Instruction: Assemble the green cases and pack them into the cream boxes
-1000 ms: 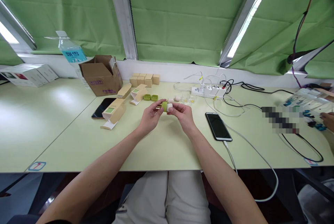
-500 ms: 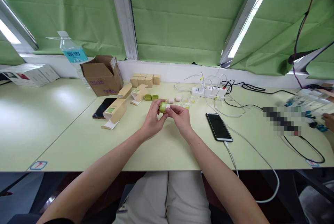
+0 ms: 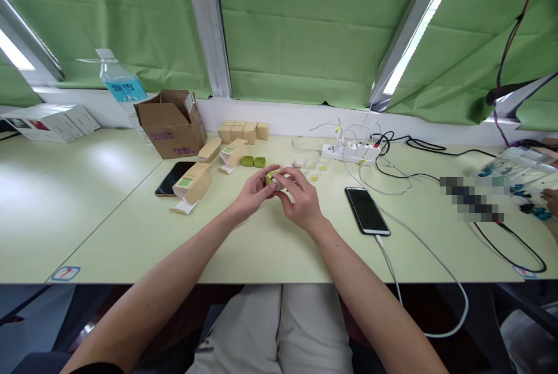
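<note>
My left hand [image 3: 253,194] is closed around a small green container [image 3: 268,178] above the middle of the table. The fingers of my right hand [image 3: 301,198] are bent over a small whitish part at the container's right end. Fingers cover most of both pieces. Just beyond my hands stand green square cups [image 3: 260,162], a pale pink piece [image 3: 299,163] and several clear little cups [image 3: 313,176] with yellow bottoms. To the left lie opened tan cartons [image 3: 194,181] with green labels.
A brown cardboard box [image 3: 172,130] and a row of small tan boxes [image 3: 250,132] stand at the back. A black phone [image 3: 174,178] lies left, a charging phone [image 3: 367,211] right. Cables run from a white power strip [image 3: 353,152]. Another person's hand [image 3: 551,201] shows at far right.
My right hand has turned, and its fingers now reach over the green container's whitish end, covering more of it. The container has tilted in my left hand.
</note>
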A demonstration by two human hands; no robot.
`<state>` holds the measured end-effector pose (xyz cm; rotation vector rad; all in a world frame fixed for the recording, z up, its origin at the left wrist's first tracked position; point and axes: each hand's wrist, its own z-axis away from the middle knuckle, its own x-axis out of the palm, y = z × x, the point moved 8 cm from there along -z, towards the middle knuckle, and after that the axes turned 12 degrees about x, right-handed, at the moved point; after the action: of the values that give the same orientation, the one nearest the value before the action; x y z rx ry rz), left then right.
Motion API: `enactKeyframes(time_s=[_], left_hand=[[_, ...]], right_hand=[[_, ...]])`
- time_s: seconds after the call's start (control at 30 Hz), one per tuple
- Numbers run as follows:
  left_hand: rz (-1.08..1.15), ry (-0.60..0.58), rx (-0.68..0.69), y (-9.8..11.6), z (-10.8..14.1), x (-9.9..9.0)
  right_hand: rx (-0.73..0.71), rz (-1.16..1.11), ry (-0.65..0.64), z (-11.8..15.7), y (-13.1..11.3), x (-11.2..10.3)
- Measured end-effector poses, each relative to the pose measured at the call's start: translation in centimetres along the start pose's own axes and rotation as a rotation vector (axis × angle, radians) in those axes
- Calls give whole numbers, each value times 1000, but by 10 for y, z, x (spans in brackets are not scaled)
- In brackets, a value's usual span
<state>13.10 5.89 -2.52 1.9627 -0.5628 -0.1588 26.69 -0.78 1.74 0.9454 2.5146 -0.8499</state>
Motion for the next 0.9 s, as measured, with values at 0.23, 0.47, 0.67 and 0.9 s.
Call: enactKeyframes(time_s=[0.23,0.47,0.67,0.9], left_hand=[[199,-96,-43,2,5,16],[216,-104,-42,-2,7,16],[128,-18,27,-4,5,13],[81,-9,106,2,5,16]], right_hand=[[-101,81,62,4,-4,0],[-94,152,52,6,-2,4],[-151,177,106,8,-6,0],[-166,202,93,9,-5,3]])
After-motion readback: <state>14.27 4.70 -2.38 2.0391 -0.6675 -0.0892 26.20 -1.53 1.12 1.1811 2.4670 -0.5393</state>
